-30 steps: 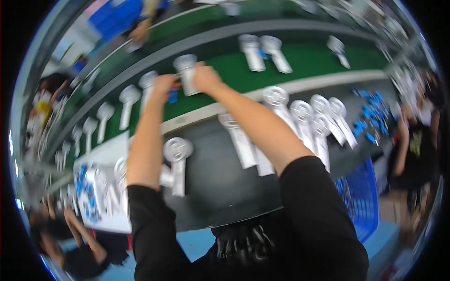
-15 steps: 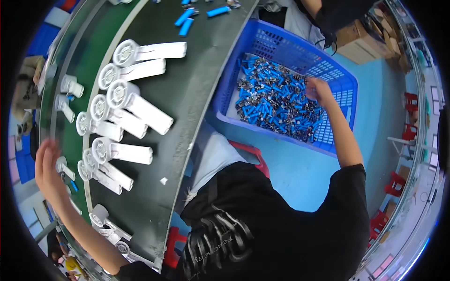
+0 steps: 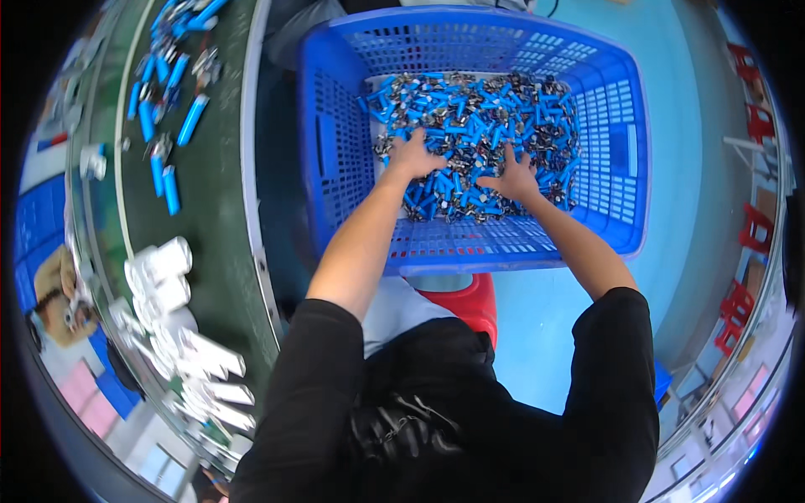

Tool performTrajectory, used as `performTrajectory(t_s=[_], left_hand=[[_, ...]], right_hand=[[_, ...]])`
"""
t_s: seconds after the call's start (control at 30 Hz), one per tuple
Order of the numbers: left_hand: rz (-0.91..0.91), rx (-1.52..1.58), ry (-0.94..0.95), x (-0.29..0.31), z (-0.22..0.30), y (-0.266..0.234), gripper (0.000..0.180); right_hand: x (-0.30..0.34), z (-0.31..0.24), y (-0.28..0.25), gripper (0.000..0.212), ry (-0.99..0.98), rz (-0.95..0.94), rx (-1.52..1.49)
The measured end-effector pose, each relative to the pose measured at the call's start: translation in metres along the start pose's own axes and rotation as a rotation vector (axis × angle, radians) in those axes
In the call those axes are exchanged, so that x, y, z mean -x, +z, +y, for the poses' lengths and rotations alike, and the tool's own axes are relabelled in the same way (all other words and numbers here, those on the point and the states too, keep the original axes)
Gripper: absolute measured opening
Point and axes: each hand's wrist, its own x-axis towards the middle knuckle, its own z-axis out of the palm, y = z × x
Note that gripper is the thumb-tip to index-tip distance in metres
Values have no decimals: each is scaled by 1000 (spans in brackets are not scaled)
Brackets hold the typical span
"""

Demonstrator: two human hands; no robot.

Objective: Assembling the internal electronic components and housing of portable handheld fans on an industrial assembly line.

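Both my hands are down in a blue plastic crate, over a heap of blue cylindrical battery cells with small metallic parts attached. My left hand touches the left part of the heap, thumb and fingers apart. A short way to its right, my right hand lies on the heap with its fingers spread. Some fingertips sink among the parts and are hidden. Neither hand shows anything gripped.
Left of the crate runs a dark green conveyor belt. More blue cells lie on its far part, and several white handheld fan bodies on its near part. A red stool is below the crate.
My left hand has left the belt side and come into the crate. My right hand has shifted within the crate. The view has turned toward the crate, which now sits near the middle.
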Motion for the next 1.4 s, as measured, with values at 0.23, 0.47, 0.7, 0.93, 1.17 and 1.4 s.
performTrajectory(t_s=[0.23, 0.47, 0.7, 0.93, 1.17, 1.4], left_hand=[[181, 124, -190, -3, -27, 53, 102], [21, 55, -210, 3, -16, 39, 111], [119, 118, -298, -1, 6, 51, 97], [103, 347, -331, -2, -18, 40, 82], [270, 525, -437, 28, -31, 14, 35], [423, 855, 82, 163, 11, -59, 17]], right_hand=[[-1, -19, 15, 111, 214, 110, -109], [-5, -46, 15, 106, 388, 98, -72], [-7, -42, 18, 93, 374, 122, -87], [-12, -27, 23, 84, 282, 107, -98], [-8, 14, 0, 44, 13, 77, -199], [-24, 72, -62, 42, -282, 101, -414]])
